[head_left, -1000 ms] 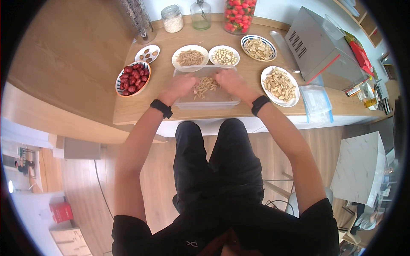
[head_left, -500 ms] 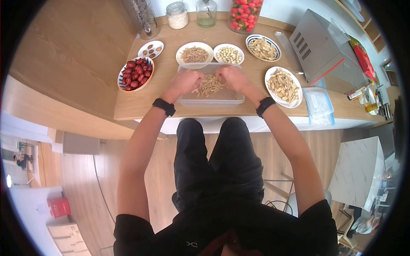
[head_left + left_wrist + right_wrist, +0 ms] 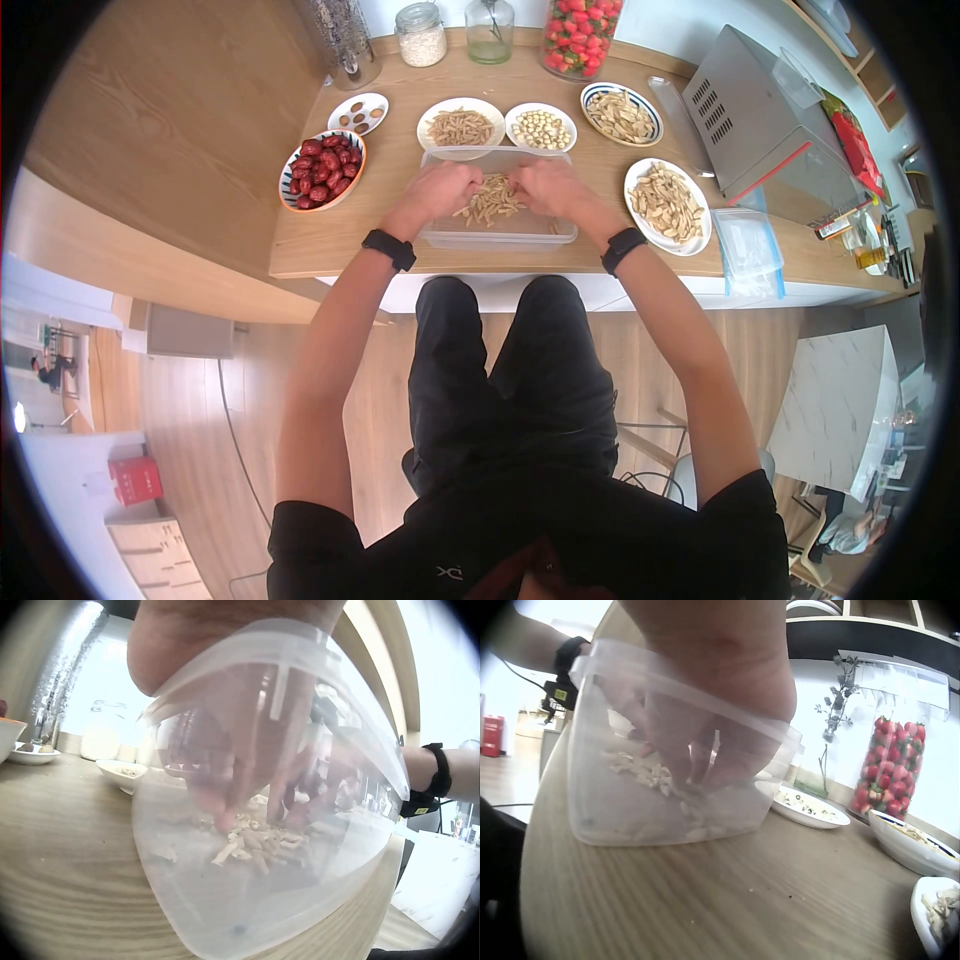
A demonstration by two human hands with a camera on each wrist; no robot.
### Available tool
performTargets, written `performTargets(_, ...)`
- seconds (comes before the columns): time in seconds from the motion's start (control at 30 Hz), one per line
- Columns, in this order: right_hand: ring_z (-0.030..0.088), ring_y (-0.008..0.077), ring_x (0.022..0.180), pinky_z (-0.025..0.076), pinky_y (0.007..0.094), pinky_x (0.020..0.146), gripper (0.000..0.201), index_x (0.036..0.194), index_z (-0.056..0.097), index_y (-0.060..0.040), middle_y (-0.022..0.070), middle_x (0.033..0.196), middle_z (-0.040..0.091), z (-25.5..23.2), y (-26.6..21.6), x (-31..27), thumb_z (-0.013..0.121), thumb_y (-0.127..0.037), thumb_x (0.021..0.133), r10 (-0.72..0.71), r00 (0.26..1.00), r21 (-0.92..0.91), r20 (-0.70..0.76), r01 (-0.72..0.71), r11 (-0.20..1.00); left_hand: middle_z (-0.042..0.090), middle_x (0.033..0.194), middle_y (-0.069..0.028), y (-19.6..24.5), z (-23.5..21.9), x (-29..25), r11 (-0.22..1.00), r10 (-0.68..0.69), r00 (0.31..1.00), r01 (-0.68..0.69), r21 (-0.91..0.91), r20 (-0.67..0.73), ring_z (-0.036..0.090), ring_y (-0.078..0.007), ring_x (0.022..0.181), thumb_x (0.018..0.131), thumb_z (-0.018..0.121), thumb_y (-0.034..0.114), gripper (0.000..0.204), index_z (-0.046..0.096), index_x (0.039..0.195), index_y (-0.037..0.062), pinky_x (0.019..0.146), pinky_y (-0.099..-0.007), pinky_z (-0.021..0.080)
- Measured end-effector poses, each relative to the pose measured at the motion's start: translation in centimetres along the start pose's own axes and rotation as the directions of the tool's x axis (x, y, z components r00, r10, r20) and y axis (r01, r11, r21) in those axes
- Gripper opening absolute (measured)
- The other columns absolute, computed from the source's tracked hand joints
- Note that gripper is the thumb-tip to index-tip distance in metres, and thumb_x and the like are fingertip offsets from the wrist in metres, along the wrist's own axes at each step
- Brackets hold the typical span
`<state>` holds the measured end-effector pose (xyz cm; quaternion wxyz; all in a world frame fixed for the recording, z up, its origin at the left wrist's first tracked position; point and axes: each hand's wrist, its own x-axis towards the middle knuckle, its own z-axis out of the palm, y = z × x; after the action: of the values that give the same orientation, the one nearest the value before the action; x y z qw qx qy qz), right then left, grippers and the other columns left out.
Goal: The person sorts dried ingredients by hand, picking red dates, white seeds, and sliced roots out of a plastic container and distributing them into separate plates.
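A clear plastic box (image 3: 500, 236) stands near the counter's front edge, with a loose pile of pale dried strips (image 3: 492, 203) on its bottom. My left hand (image 3: 447, 188) reaches over the box from the left. In the left wrist view its fingers (image 3: 225, 814) point down at the pile, slightly spread, blurred by the box wall. From the right comes my right hand (image 3: 548, 186). Through the wall in the right wrist view, its fingers (image 3: 676, 761) point down among the strips. The hands face each other across the pile, a small gap between them.
Behind the box are a plate of brownish strips (image 3: 460, 127) and a plate of pale round seeds (image 3: 541, 128). A bowl of red dates (image 3: 324, 172) stands left. Right are two dishes of sliced pieces (image 3: 667, 203), a plastic bag (image 3: 750, 250) and a grey appliance (image 3: 740, 110).
Both hands stay over the box and shift slightly as the strips between them get moved about. The head view has drifted, so the counter appears a little further right.
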<state>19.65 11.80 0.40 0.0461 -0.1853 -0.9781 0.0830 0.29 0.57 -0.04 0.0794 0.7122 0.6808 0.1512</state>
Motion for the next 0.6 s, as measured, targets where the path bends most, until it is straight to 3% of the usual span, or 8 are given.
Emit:
performTargets(0.07,0.066,0.0314,0.092,0.053,0.0429,0.079,0.017,0.091,0.069,-0.0100,0.0123,0.097,0.068,0.5,0.4,0.1,0.067,-0.008,0.075,-0.005,1.000,-0.090,-0.015,0.004,0.996,0.068,0.085,-0.0155,0.0,0.1,0.0,1.000,-0.003,1.000,0.003,0.001,0.001,0.065,-0.0360,0.083,0.083,0.056,0.017,0.014,0.066,0.090,0.0079,0.072,-0.0470,0.050)
performTargets(0.2,0.066,0.0318,0.092,0.053,0.0435,0.080,0.019,0.093,0.068,-0.0106,0.0121,0.098,0.068,0.8,0.4,0.2,0.066,-0.006,0.075,0.010,0.998,-0.092,-0.058,-0.016,0.996,0.068,0.084,-0.0152,-0.1,0.1,-0.1,1.000,0.013,1.000,-0.013,-0.003,-0.008,0.065,-0.0356,0.083,0.083,0.057,0.015,0.014,0.064,0.093,0.0079,0.071,-0.0466,0.050)
performTargets(0.27,0.066,0.0323,0.093,0.053,0.0437,0.079,0.019,0.094,0.069,-0.0111,0.0117,0.099,0.068,0.3,0.2,0.0,0.065,-0.006,0.076,-0.059,0.997,-0.015,-0.039,0.059,0.998,0.067,0.083,-0.0152,-0.1,0.1,-0.1,1.000,0.015,1.000,-0.015,-0.004,-0.012,0.065,-0.0355,0.082,0.083,0.058,0.015,0.015,0.064,0.094,0.0080,0.070,-0.0465,0.050)
performTargets(0.37,0.066,0.0330,0.093,0.052,0.0440,0.078,0.017,0.093,0.068,-0.0111,0.0124,0.099,0.067,-0.2,-0.2,-0.1,0.063,-0.007,0.077,-0.055,0.998,-0.022,0.038,0.056,0.998,0.067,0.082,-0.0151,-0.2,0.0,-0.1,1.000,0.023,1.000,-0.023,-0.004,-0.011,0.065,-0.0355,0.081,0.083,0.058,0.015,0.014,0.062,0.094,0.0077,0.069,-0.0467,0.050)
performTargets(0.47,0.066,0.0332,0.092,0.052,0.0441,0.077,0.014,0.091,0.068,-0.0098,0.0132,0.095,0.068,0.5,0.2,0.0,0.061,-0.009,0.079,-0.103,0.995,-0.035,-0.015,0.103,0.994,0.067,0.082,-0.0149,0.1,-0.2,-0.1,0.999,0.028,1.000,-0.029,-0.018,-0.014,0.064,-0.0356,0.081,0.083,0.058,0.015,0.013,0.062,0.093,0.0070,0.069,-0.0467,0.049)
performTargets(0.53,0.066,0.0330,0.091,0.053,0.0441,0.076,0.012,0.090,0.067,-0.0090,0.0134,0.093,0.069,1.1,0.6,0.4,0.061,-0.010,0.079,-0.081,0.996,-0.056,0.021,0.082,0.995,0.068,0.092,-0.0150,0.7,-0.8,-0.2,0.999,-0.044,0.996,0.044,0.000,0.081,0.064,-0.0348,0.093,0.086,0.055,0.015,0.013,0.062,0.096,0.0093,0.077,-0.0469,0.049)
performTargets(0.6,0.066,0.0329,0.090,0.053,0.0442,0.075,0.011,0.089,0.067,-0.0082,0.0136,0.091,0.069,0.8,0.4,0.4,0.061,-0.011,0.080,-0.058,0.997,-0.079,0.055,0.062,0.995,0.068,0.092,-0.0151,0.6,-0.7,-0.2,0.999,-0.042,0.996,0.042,-0.003,0.073,0.064,-0.0349,0.093,0.086,0.055,0.015,0.013,0.061,0.096,0.0092,0.077,-0.0471,0.049)
